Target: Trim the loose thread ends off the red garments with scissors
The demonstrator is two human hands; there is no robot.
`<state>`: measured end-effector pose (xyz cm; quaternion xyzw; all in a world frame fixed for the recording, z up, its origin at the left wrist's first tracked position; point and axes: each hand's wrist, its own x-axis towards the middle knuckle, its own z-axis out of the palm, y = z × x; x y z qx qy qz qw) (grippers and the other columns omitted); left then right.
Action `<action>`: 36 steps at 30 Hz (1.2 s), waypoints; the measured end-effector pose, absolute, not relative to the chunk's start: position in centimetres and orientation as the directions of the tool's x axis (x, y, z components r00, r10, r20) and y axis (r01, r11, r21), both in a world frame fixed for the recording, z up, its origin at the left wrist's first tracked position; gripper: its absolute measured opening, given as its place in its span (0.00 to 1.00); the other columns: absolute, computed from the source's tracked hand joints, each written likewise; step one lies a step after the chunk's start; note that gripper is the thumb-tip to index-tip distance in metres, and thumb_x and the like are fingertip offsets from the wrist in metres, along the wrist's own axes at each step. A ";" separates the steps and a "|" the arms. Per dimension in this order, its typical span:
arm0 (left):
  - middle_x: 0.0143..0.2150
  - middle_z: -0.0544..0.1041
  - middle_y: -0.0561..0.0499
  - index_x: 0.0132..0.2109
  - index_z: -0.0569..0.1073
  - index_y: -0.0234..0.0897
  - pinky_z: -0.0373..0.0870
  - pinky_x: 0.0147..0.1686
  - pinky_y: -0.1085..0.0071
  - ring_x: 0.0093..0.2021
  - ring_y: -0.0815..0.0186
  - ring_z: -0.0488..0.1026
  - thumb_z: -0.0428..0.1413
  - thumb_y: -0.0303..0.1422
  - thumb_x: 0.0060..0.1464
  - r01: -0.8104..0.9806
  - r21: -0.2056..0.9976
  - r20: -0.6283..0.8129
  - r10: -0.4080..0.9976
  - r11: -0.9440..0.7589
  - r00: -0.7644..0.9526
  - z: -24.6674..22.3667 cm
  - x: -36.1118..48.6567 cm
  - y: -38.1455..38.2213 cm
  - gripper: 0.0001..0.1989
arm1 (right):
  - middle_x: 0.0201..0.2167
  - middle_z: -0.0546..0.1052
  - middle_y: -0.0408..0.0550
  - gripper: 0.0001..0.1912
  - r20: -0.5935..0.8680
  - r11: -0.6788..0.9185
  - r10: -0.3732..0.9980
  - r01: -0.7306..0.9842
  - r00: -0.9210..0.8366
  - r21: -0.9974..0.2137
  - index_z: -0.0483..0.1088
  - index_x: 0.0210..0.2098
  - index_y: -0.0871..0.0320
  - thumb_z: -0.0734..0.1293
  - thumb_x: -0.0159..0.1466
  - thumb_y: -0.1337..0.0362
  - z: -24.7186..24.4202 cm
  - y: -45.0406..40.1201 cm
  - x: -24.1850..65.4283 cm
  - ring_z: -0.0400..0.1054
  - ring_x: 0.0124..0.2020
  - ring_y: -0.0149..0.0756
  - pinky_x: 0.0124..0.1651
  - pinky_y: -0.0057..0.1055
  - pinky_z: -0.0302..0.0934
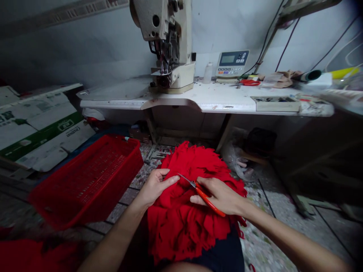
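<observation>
plainly, the right hand grips orange-handled scissors in curled fingers, their tip pointing toward the left hand. red cloth lies heaped on the lap, whose near right corner shows dark; the left fingers touch the cloth's left side, though i cannot tell whether they pinch it.

Lower centre: my right hand grips orange-handled scissors over red fabric; my left hand touches this fabric. Upper centre: sewing machine.
</observation>
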<state>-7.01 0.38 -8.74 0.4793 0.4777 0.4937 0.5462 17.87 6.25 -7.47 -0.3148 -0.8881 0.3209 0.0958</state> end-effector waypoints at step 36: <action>0.40 0.84 0.45 0.43 0.84 0.32 0.73 0.42 0.70 0.40 0.60 0.78 0.61 0.39 0.60 0.218 0.976 0.002 0.996 -0.021 0.086 -9.0 -6.8 -1.7 0.14 | 0.18 0.60 0.37 0.27 0.071 0.633 0.616 0.438 -0.785 -0.638 0.62 0.24 0.56 0.69 0.63 0.40 -8.7 7.1 17.3 0.50 0.20 0.28 0.26 0.29 0.40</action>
